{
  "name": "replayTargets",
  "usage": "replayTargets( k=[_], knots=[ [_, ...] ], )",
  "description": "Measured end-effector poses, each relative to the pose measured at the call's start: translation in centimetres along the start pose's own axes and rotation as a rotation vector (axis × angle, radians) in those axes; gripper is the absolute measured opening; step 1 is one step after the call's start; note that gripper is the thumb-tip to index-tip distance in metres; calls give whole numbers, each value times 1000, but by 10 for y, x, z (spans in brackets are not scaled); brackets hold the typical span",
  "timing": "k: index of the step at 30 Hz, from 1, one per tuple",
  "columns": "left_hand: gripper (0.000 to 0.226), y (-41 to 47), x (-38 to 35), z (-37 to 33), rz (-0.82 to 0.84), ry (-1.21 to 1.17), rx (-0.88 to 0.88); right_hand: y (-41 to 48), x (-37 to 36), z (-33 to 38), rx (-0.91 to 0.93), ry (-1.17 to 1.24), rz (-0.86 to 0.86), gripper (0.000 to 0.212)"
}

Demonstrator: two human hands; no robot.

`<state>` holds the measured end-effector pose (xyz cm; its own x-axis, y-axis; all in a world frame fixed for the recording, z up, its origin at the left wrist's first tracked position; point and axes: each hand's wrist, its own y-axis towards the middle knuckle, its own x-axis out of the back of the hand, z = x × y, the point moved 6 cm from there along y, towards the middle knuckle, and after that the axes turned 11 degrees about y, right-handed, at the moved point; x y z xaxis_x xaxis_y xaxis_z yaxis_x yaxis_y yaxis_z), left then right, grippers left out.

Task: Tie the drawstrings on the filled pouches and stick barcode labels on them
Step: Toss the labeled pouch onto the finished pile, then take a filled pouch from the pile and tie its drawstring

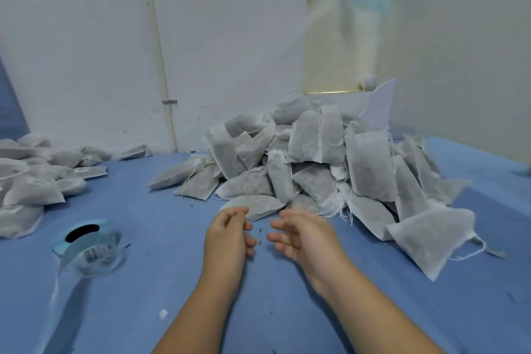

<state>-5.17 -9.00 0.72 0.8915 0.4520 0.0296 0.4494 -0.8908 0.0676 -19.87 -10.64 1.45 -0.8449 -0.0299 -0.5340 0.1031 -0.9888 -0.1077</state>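
A big heap of filled grey-white pouches point(330, 158) with loose drawstrings lies at the back right of the blue table point(172, 282). One pouch point(255, 205) lies at the heap's front edge, just beyond my fingers. My left hand point(228, 234) and my right hand point(300, 234) hover side by side over the table, fingers loosely curled, holding nothing. A roll of barcode labels point(87, 247) on pale blue backing stands at the left, its tape trailing toward the front edge.
A second pile of pouches point(37, 178), some bearing labels, lies at the far left. White walls close the back, with a pipe point(161, 66) running down. An opening point(344, 37) in the wall sits above the heap. Small crumbs dot the table.
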Motion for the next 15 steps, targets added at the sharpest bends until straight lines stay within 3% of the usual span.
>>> replayTargets(
  k=[4,6,9,15],
  knots=[
    [20,6,10,4,-8,-39,4,16,-9,11,-60,87,-71,7],
    [20,7,12,6,-8,-53,9,32,-13,32,13,52,-128,3],
    [20,8,9,6,2,-31,2,61,-11,66,120,-25,-251,12],
    [21,8,2,8,24,-21,18,103,-10,90,59,-45,-360,35]
  ],
)
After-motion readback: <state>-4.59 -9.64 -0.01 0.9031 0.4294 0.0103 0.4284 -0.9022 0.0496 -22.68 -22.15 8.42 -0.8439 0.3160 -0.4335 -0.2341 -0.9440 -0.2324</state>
